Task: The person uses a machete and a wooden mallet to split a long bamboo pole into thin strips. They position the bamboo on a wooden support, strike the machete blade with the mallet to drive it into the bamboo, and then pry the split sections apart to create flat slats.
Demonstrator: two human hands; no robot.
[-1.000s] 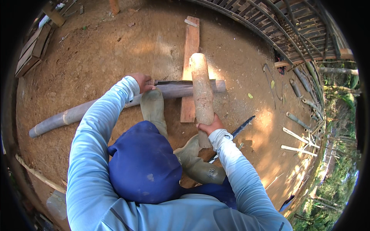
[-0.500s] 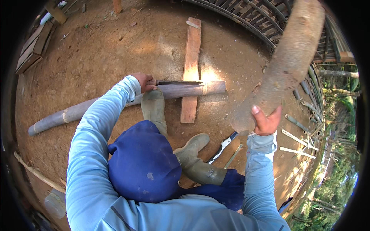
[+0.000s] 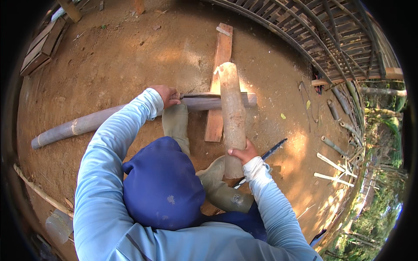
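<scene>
My left hand (image 3: 168, 96) is closed round the handle of a long knife (image 3: 200, 95). Its blade lies along the upper side of a grey bamboo pole (image 3: 93, 122), pointing right. My right hand (image 3: 244, 153) grips a thick, short log (image 3: 234, 115) near its lower end. The log's far part crosses over the blade and the pole; whether it touches the blade cannot be told. Under the pole's right end lies a reddish wooden plank (image 3: 214, 125). My left boot (image 3: 175, 128) stands against the pole, just below my left hand.
Beyond my right boot (image 3: 235, 201) lies a saw with a dark blade (image 3: 274, 148), partly hidden by my arm. Cut bamboo pieces (image 3: 333, 145) and pale split sticks (image 3: 335, 178) lie at the right. A slatted bamboo structure (image 3: 331, 39) stands far right, a wooden crate (image 3: 43, 45) far left.
My right hand has swung the log down and left from its raised position at the right, bringing it over the blade. The left hand and knife have barely moved.
</scene>
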